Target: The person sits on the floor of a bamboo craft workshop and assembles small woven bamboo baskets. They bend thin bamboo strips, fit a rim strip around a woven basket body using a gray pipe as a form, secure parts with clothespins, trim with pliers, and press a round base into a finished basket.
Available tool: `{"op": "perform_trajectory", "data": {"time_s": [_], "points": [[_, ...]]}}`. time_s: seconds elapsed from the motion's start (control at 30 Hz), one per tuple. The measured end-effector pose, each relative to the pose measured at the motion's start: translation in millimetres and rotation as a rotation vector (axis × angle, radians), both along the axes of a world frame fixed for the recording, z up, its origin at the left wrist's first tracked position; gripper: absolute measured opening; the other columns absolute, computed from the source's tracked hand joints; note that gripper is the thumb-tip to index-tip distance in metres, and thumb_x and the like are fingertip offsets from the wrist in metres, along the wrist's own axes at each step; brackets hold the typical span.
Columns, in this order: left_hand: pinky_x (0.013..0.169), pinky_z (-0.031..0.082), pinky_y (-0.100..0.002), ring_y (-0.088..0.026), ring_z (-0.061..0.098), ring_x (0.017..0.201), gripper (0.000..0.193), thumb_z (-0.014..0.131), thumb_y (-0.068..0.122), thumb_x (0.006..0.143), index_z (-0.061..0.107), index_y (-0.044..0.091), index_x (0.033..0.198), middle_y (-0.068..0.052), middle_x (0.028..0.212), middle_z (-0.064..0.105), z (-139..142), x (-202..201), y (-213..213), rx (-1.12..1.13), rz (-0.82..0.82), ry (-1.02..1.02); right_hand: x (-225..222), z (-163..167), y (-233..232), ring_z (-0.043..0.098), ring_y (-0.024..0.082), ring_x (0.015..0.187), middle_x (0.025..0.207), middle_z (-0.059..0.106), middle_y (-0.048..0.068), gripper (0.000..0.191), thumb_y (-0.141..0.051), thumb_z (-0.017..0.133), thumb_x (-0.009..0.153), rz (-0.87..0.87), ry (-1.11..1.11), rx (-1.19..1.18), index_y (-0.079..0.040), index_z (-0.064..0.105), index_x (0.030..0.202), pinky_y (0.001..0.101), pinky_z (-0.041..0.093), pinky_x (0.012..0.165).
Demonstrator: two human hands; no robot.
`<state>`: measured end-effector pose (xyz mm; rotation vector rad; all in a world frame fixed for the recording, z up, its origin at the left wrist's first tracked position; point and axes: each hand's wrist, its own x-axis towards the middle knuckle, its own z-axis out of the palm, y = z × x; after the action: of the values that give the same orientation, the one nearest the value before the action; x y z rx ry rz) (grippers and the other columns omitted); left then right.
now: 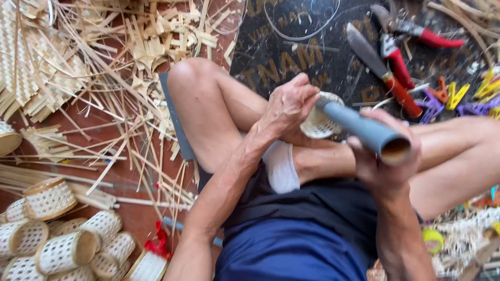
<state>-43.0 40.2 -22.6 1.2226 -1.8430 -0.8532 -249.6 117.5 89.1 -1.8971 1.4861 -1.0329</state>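
Observation:
My right hand (383,156) grips a grey plastic tube (364,129) that points toward the camera, its open end near my wrist. A small woven bamboo basket (319,125) sits over the tube's far end. My left hand (290,103) closes on the basket's rim and presses it against the tube. Both hands work above my crossed bare legs (208,109) and dark blue shorts (291,244).
Bamboo strips and woven scraps (104,67) litter the red floor at left. Several finished small woven baskets (67,244) pile at the lower left. Red-handled pruners (416,31), a knife (380,67) and coloured clips (458,96) lie on a dark mat (291,47) ahead.

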Motion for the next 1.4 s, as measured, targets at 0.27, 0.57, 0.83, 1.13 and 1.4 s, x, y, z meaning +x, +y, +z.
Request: {"op": "perform_trajectory", "data": {"time_s": [0.27, 0.57, 0.83, 1.13, 1.4], "points": [[0.065, 0.055, -0.041, -0.031, 0.068, 0.076, 0.011, 0.071, 0.016, 0.093, 0.073, 0.006, 0.095, -0.01, 0.088, 0.061, -1, -1, -1, 0.028, 0.006, 0.023, -3, 2, 3, 0.071, 0.025, 0.106, 0.125, 0.069, 0.018, 0.054, -0.026, 0.081, 0.101, 0.008, 0.017, -0.137, 0.005, 0.054, 0.135, 0.0316, 0.057, 0.096], [0.066, 0.055, -0.04, -0.029, 0.067, 0.075, 0.011, 0.072, 0.015, 0.095, 0.072, 0.005, 0.1, -0.009, 0.087, 0.06, 0, -2, 6, 0.012, -0.01, -0.001, -9, 2, 13, 0.073, 0.033, 0.107, 0.124, 0.068, 0.022, 0.058, -0.021, 0.078, 0.097, 0.142, -0.105, -0.123, 0.002, 0.043, 0.137, 0.0418, 0.061, 0.094], [0.064, 0.054, -0.04, -0.029, 0.067, 0.074, 0.009, 0.073, 0.011, 0.094, 0.073, 0.005, 0.101, -0.01, 0.087, 0.06, 8, -6, 11, 0.076, -0.013, 0.006, 0, 0, 6, 0.072, 0.034, 0.108, 0.122, 0.068, 0.026, 0.056, -0.008, 0.078, 0.091, 0.246, -0.185, 0.033, 0.002, 0.044, 0.134, 0.0423, 0.061, 0.091], [0.067, 0.055, -0.041, -0.032, 0.067, 0.079, 0.014, 0.07, 0.01, 0.097, 0.071, 0.005, 0.11, -0.013, 0.094, 0.062, 16, -11, 26, 0.131, 0.073, -0.059, -19, -6, 6, 0.067, 0.025, 0.1, 0.109, 0.065, 0.025, 0.046, -0.009, 0.074, 0.092, 0.002, -0.358, 0.076, 0.005, 0.053, 0.13, 0.0387, 0.053, 0.088], [0.069, 0.053, -0.043, -0.032, 0.067, 0.079, 0.038, 0.074, 0.021, 0.091, 0.068, 0.003, 0.124, -0.015, 0.09, 0.061, 28, -3, 29, 0.206, 0.069, -0.033, -71, -17, 35, 0.07, 0.025, 0.105, 0.116, 0.067, 0.023, 0.05, -0.012, 0.08, 0.097, -0.019, -0.357, -0.206, 0.001, 0.048, 0.133, 0.0376, 0.058, 0.091]]}}
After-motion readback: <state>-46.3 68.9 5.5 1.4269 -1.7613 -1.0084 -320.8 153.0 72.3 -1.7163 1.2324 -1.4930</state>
